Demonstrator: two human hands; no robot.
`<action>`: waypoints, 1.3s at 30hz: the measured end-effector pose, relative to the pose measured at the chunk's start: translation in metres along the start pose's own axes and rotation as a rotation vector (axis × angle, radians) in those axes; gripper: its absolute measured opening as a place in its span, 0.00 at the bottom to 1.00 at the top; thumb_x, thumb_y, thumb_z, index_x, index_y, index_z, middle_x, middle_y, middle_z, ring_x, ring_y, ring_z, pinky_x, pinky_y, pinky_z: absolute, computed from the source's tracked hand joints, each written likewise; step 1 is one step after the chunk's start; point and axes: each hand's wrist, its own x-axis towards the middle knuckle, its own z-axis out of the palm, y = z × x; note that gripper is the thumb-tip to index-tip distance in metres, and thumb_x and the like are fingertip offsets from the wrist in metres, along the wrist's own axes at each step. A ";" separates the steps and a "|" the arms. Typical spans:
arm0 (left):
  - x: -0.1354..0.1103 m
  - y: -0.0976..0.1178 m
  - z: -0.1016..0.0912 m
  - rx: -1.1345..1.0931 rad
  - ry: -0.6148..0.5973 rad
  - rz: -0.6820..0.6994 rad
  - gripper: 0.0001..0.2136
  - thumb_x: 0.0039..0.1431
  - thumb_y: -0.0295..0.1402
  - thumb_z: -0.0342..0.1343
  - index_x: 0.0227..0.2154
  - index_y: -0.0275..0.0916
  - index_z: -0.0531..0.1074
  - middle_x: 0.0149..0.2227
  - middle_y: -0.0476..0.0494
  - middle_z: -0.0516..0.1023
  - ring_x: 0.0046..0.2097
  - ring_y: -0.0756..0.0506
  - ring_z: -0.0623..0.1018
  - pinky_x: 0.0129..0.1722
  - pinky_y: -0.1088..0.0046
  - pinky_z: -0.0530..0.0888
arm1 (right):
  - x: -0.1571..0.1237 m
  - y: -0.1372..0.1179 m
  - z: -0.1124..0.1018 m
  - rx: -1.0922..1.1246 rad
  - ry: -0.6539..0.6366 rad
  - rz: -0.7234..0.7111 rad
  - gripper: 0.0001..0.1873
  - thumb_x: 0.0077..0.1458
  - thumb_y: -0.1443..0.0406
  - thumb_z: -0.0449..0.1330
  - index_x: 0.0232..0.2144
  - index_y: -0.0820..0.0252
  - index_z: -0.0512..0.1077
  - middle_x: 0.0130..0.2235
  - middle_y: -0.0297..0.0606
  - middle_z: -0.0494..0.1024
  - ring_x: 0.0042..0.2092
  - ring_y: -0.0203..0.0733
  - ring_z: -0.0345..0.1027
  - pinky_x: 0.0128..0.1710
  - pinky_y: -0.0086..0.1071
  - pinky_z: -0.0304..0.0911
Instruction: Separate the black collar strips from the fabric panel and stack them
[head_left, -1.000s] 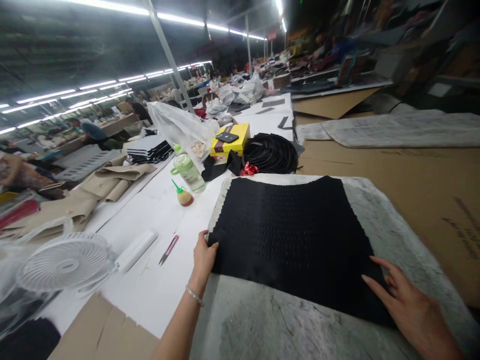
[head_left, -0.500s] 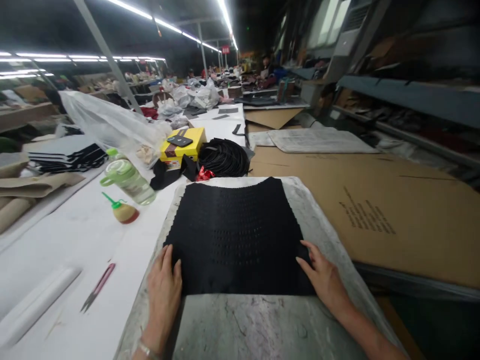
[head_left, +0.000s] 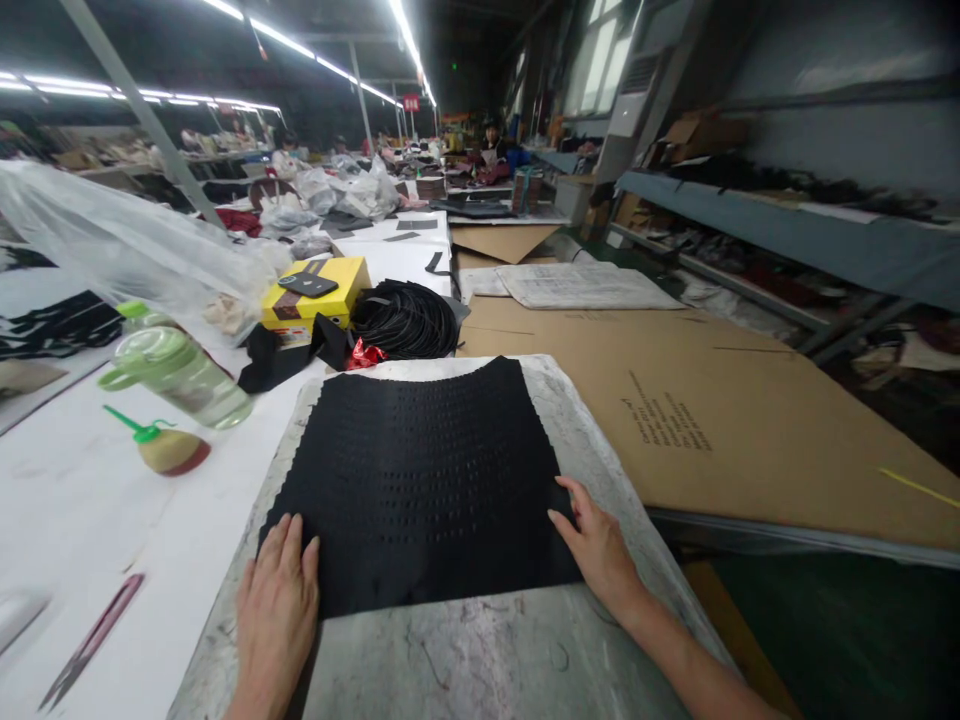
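Observation:
A black perforated sheet (head_left: 420,470) lies flat on a grey marbled slab (head_left: 487,660) in front of me. My left hand (head_left: 276,610) rests palm down on the sheet's near left corner, fingers stretched out. My right hand (head_left: 596,545) lies flat on the near right corner, fingers spread. Neither hand holds anything.
A green-capped bottle (head_left: 176,372), a small glue bottle (head_left: 161,445) and pink snips (head_left: 90,640) sit on the white table at left. Behind the slab are a yellow box (head_left: 319,290) and coiled black cord (head_left: 405,320). Brown cardboard (head_left: 720,420) covers the right. People work far back.
The view has swung right, so the fan and white roll have left the picture. Both hands have slid onto the sheet's near corners and now lie flat on it.

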 end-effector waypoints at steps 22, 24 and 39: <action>0.010 0.014 -0.024 0.077 -0.086 -0.121 0.20 0.65 0.37 0.41 0.55 0.37 0.67 0.55 0.34 0.71 0.54 0.38 0.71 0.57 0.51 0.61 | 0.002 0.011 0.002 -0.304 -0.046 -0.524 0.18 0.63 0.69 0.44 0.49 0.59 0.70 0.45 0.42 0.74 0.45 0.47 0.67 0.42 0.41 0.59; 0.012 0.014 -0.027 0.039 -0.106 -0.153 0.19 0.65 0.37 0.42 0.55 0.37 0.66 0.55 0.34 0.71 0.55 0.38 0.70 0.56 0.50 0.60 | 0.004 0.012 0.000 -0.295 -0.036 -0.534 0.18 0.64 0.66 0.44 0.48 0.58 0.70 0.45 0.42 0.74 0.44 0.47 0.67 0.41 0.41 0.59; -0.037 0.066 -0.065 -0.320 -0.203 0.213 0.17 0.66 0.31 0.43 0.54 0.46 0.68 0.54 0.41 0.70 0.55 0.42 0.68 0.52 0.58 0.67 | -0.035 -0.081 0.010 -0.199 -0.288 -0.772 0.21 0.64 0.64 0.53 0.59 0.50 0.65 0.52 0.41 0.71 0.52 0.47 0.63 0.49 0.45 0.61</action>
